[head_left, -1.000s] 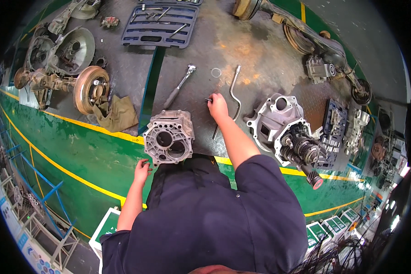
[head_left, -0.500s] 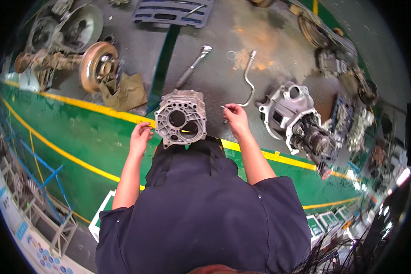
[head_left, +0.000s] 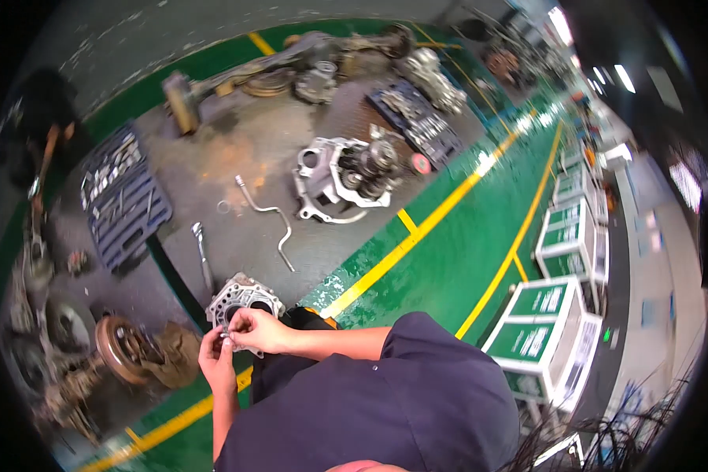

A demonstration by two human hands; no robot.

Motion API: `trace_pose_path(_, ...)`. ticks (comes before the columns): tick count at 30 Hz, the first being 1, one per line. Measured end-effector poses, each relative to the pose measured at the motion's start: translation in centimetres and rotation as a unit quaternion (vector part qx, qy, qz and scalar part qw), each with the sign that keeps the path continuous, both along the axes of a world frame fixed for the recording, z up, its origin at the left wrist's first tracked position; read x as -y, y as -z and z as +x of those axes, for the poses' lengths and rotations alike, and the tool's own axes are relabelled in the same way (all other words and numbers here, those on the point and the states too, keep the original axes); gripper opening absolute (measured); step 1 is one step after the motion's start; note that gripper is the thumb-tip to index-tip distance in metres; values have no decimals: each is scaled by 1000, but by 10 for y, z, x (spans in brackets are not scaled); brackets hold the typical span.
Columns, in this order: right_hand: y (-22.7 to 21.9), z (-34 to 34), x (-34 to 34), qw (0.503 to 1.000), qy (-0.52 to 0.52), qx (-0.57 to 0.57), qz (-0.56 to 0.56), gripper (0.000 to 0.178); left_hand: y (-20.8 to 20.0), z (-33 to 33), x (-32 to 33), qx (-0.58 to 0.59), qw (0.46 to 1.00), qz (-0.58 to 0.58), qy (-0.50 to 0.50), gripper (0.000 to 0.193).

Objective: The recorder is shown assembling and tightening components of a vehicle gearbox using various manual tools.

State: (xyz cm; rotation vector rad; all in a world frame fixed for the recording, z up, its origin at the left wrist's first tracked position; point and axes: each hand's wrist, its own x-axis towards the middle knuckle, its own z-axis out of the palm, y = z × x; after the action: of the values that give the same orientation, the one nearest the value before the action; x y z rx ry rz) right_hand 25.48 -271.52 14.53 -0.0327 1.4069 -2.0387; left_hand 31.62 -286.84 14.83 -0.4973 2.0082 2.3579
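Note:
My left hand and my right hand meet fingertip to fingertip, both in a pinch. A small, pale, shiny piece shows between them, too small and blurred to name. Just beyond, the grey cast-metal gearbox housing with its round openings stands close to my body, and my right hand covers part of it. A ratchet wrench lies on the dark bench past the housing. To its right is a bent metal pipe.
A gearbox with exposed gears stands right of the pipe, near a dark tool case. Another open tool case lies left. A rusty brake drum and brown cloth are at lower left. Green-and-white boxes stand at right.
My view has swung to the right. My hands, apart on either side of the housing before, have come together in front of it. The housing, wrench and pipe appear unmoved on the bench.

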Motion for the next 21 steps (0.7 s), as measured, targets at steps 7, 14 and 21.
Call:
trace_pose_path(7, -32, 38, -38, 999, 43, 26, -13, 16, -18, 10, -16, 12, 985, 153, 84, 17)
trace_pose_path(14, -29, 44, -133, 975, -26, -195, 105, 20, 13, 9, -18, 94, 962, 250, -50, 14)
trace_pose_path(21, 10, 64, -314, 996, 67, -37, 38, 19, 36, 19, -66, 89, 960, 251, -84, 17)
